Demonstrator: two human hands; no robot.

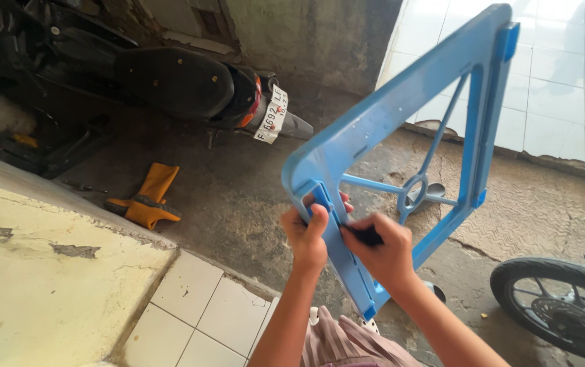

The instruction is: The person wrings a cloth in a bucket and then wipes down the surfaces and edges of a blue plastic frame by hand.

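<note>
- The left hand has its grip clamped on the near corner of a blue plastic frame; the thumb lies over a small raised tab on the frame's edge; fingertips show past the far side of the bar
- The right hand is just beside the left, its grip closed on a small dark object pressed against the frame's lower bar; what the object is cannot be told
- The frame is held up in the air in front of the person, tilted, its long bars running up and away to the right; thin spokes inside it meet at a small ring
- Below and beyond the frame lies a rough concrete floor; an orange glove lies on it, well apart from the hands
- A black scooter stands at the top left, with a white plate at its rear; a motorbike wheel shows at the lower right
- A low pale ledge with white tiles beside it fills the lower left; white floor tiles lie at the upper right
</note>
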